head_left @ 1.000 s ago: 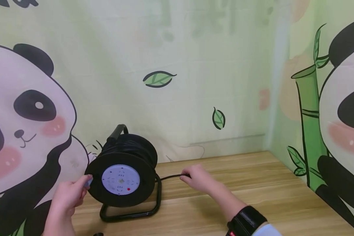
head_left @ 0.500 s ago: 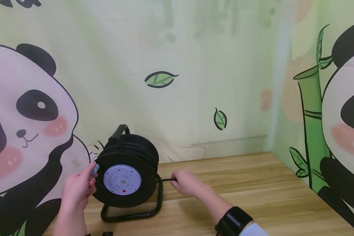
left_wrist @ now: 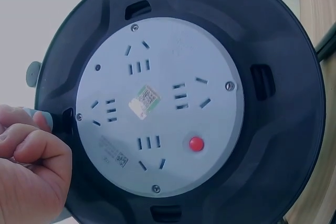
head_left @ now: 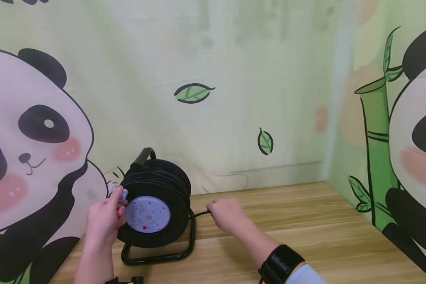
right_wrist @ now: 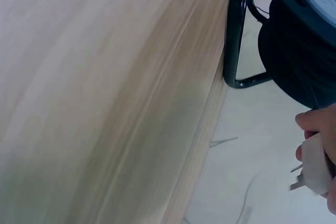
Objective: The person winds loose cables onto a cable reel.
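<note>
A black cable reel (head_left: 147,240) stands on its tubular frame, its round pale socket panel (left_wrist: 157,171) facing me. The panel bears several socket slots, a red button (left_wrist: 196,144) and a sticker. My left hand (head_left: 103,221) pinches a pale crank knob (head_left: 123,194) at the left of the reel's face. To the right of the reel, my right hand (head_left: 228,215) grips the black cable (head_left: 200,213) that runs to the drum. In the right wrist view, that hand also has a white plug (right_wrist: 315,166) with metal prongs, its fingers partly covering it.
The wood-grain table (head_left: 287,232) reaches back to a hanging panda-print cloth (head_left: 234,102). A second printed wall stands at right. The reel's carry handle (head_left: 142,157) sticks up at its top. A black wrist strap (head_left: 281,262) circles the right wrist.
My left hand has risen and shifted right with the knob. The socket panel has turned clockwise, its red button moving left. My right hand has come closer to the reel, leaving less cable between.
</note>
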`<state>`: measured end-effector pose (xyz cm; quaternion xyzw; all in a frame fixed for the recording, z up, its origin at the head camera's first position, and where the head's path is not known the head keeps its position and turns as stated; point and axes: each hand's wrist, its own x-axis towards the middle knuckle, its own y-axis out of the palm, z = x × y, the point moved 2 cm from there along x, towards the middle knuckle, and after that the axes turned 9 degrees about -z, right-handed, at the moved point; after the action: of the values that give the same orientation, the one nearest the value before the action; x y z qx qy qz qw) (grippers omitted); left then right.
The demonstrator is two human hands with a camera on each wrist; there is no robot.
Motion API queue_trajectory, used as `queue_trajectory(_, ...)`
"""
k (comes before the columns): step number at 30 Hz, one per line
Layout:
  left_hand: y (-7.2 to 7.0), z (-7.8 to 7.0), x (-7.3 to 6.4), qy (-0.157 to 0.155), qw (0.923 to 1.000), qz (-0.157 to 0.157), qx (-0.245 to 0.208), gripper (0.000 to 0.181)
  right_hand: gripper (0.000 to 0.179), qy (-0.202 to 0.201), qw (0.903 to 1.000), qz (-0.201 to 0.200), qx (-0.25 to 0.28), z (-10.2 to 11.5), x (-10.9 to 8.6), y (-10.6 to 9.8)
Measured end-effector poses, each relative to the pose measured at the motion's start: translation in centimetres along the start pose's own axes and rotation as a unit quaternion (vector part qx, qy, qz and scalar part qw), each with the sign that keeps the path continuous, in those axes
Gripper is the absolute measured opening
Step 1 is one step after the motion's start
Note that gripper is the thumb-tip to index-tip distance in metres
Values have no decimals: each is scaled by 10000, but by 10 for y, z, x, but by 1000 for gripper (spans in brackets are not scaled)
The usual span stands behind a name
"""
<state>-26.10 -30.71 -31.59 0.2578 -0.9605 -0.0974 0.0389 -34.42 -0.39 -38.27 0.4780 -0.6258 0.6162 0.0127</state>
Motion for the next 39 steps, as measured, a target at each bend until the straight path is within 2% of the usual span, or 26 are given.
queue_trajectory(4, 3, -1, -1, 26, 10000, 3, 32, 50, 7, -43, 9995, -282, 94, -9, -4, -5)
queue_trajectory(9, 3, -1, -2, 39, 9999, 20, 122, 53, 7, -104, 9992, -308, 226, -18, -8, -9)
queue_trajectory(14, 5, -1, -2, 98, 9998, 125, 134, 55, 21, 191, 9941, -26, 1063, -21, -13, -8)
queue_trajectory(16, 8, 0, -4, 187, 9995, 185, 173, 56, 28, 426, 9867, 137, 1562, -20, -15, -6)
queue_trajectory(21, 20, 2, -8, 491, 9976, 318, 367, 60, 38, 987, 9560, 471, 2722, -16, -17, 2)
queue_trajectory(23, 25, 4, -11, 596, 9965, 338, 473, 62, 38, 1080, 9451, 551, 3036, -13, -16, 6)
queue_trajectory(27, 35, 6, -15, 786, 9926, 341, 858, 65, 35, 1085, 9303, 571, 3457, -3, -11, 14)
queue_trajectory(30, 43, 8, -17, 927, 9884, 416, 1132, 68, 33, 1105, 9236, 522, 3634, 6, -6, 21)
queue_trajectory(35, 58, 16, -21, 1124, 9819, 649, 1376, 69, 27, 1076, 9222, 481, 3683, 23, 1, 33)
queue_trajectory(37, 64, 21, -23, 1137, 9805, 779, 1400, 69, 24, 1120, 9164, 488, 3811, 29, 3, 37)
queue_trajectory(39, 69, 25, -25, 1140, 9788, 917, 1431, 68, 24, 1255, 9034, 530, 4067, 34, 5, 41)
